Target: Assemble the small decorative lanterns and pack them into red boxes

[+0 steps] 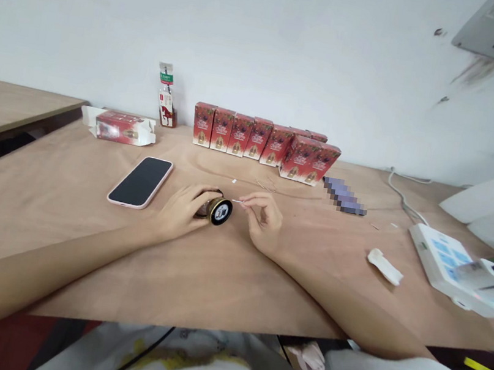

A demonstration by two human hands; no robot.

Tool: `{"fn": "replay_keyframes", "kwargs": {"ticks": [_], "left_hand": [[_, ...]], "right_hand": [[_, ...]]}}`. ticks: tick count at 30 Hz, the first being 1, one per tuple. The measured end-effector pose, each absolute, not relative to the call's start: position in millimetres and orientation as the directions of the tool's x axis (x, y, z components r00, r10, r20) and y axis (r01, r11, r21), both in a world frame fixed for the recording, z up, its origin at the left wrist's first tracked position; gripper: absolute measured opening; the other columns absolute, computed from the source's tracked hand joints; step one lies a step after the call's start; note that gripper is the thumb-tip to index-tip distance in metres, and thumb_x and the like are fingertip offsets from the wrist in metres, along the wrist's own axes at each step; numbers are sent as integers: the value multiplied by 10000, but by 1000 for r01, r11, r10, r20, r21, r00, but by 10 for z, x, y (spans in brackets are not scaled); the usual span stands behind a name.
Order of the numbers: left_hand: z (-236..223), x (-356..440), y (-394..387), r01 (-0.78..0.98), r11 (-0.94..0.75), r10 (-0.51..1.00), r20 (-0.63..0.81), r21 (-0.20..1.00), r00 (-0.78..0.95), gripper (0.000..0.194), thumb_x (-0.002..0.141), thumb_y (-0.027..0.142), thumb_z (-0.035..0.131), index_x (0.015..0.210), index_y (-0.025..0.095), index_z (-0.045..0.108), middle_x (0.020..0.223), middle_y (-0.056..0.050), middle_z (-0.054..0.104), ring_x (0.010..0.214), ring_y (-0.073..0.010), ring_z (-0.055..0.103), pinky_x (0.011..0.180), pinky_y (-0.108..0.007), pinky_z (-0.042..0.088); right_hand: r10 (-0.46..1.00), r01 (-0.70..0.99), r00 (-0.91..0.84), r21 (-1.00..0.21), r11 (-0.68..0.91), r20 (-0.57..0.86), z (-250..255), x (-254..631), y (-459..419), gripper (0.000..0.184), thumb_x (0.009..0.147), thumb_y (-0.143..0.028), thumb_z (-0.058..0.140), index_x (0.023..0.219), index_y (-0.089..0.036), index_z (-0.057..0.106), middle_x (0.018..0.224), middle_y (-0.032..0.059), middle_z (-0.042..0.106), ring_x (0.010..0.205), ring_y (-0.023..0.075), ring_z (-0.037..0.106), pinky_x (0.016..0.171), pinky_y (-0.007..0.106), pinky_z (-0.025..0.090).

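Note:
My left hand (185, 210) is wrapped round a small dark lantern-like object (221, 211) that lies tipped over. Its round, gold-rimmed black base, with a pale label in the middle, faces my right hand (264, 220). Between thumb and fingertips that hand pinches a thin white stick (237, 201), whose tip points at the base. I cannot make out whether the tip touches it. Most of the object's body is hidden behind my left fingers.
Several red printed boxes (239, 135) stand along the wall. A phone (140, 182), an opened red box (119, 127) and a bottle (167, 99) are on the left. On the right lie a pixelated purple item (343, 196), a white scrap (384, 267) and a power strip (449, 258).

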State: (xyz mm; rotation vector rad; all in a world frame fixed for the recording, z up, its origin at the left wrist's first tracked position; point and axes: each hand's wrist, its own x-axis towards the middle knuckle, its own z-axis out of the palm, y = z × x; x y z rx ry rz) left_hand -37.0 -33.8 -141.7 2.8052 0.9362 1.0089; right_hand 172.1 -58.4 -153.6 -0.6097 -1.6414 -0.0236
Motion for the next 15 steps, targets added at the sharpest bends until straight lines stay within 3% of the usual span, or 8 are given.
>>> {"fn": "replay_keyframes", "kwargs": {"ticks": [4, 7, 15], "left_hand": [[-1437, -376, -324, 513, -835, 525, 572, 200, 630, 424, 822, 216, 598, 1234, 222, 500, 1251, -110, 560, 1128, -253, 577, 931, -401, 502], [-1452, -381, -316, 479, -857, 488, 596, 190, 638, 415, 850, 228, 574, 1255, 229, 486, 1261, -107, 551, 1156, -241, 566, 954, -391, 498], [-1480, -380, -310, 443, -885, 428, 623, 143, 654, 408, 870, 246, 565, 1267, 214, 478, 1257, -118, 558, 1154, -234, 573, 954, -375, 505]], "right_hand": [[438, 257, -68, -408, 876, 896, -1578, 1638, -671, 117, 890, -103, 520, 885, -218, 543, 886, 24, 676, 837, 133, 688, 752, 300, 575], [428, 204, -154, -395, 896, 891, -1589, 1598, -713, 157, 888, -86, 524, 939, -235, 530, 892, 9, 700, 879, 130, 700, 776, 283, 584], [378, 424, -155, -284, 860, 913, -1514, 1615, -711, 109, 863, -136, 599, 897, -238, 588, 804, 7, 652, 834, 149, 638, 739, 297, 551]]}}
